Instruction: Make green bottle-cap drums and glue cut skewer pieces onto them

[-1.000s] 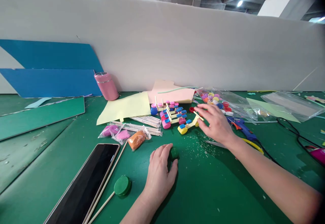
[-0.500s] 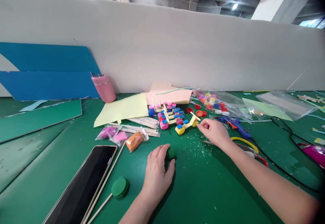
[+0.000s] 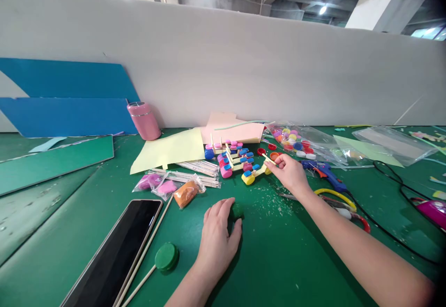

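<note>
My right hand [image 3: 290, 173] pinches the thin wooden stick [image 3: 268, 159] that juts up from a small model with yellow and blue cap wheels [image 3: 253, 174]. Beside it lie more models of pink and blue bottle caps on sticks [image 3: 230, 155]. My left hand [image 3: 218, 236] rests on the green mat with its fingers curled against a dark green lump [image 3: 237, 211]. Loose red and orange caps [image 3: 272, 151] lie just beyond my right hand.
A dark tablet [image 3: 114, 253], long wooden dowels and a green cap on a stick [image 3: 166, 257] lie at the near left. Bagged clay [image 3: 174, 189], yellow paper [image 3: 170, 149], a pink tumbler [image 3: 143, 120], a bag of caps [image 3: 303, 140], a blue glue gun [image 3: 325, 171] and scissors [image 3: 343, 202] surround the work.
My right hand drew back from over the caps, then closed its fingers on the stick of the yellow-wheeled model. My left hand stayed on the green lump.
</note>
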Tool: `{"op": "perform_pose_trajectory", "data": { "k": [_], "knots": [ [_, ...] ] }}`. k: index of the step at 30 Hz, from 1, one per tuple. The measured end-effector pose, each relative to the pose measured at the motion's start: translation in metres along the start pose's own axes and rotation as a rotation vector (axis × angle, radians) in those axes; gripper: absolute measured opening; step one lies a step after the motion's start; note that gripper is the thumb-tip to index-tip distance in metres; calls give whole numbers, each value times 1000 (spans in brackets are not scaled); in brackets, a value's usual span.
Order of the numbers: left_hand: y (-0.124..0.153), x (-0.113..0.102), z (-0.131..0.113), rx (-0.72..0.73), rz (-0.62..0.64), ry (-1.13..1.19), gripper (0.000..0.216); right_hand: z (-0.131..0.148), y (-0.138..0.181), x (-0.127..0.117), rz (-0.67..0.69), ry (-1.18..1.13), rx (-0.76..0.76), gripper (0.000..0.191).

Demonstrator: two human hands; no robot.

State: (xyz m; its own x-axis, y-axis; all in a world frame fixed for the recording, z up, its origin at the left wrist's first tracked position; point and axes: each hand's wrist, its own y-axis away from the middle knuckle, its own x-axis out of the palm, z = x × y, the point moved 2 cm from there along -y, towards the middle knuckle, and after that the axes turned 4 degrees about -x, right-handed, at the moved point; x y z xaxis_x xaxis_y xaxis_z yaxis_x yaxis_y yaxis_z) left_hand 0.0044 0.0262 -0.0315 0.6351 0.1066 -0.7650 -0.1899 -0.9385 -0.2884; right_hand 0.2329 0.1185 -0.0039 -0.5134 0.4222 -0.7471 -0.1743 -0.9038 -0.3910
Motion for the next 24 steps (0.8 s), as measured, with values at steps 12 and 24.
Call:
{"op": "perform_pose_trajectory", "data": {
  "k": [12,24],
  "knots": [
    [0,1,0,9,-20,-4,35,-4,-16,-12,203,-336,-153,40],
    [1,0,0,6,-23,3,34,22,-29,-27,676,-414,-280,32]
  ]
}}
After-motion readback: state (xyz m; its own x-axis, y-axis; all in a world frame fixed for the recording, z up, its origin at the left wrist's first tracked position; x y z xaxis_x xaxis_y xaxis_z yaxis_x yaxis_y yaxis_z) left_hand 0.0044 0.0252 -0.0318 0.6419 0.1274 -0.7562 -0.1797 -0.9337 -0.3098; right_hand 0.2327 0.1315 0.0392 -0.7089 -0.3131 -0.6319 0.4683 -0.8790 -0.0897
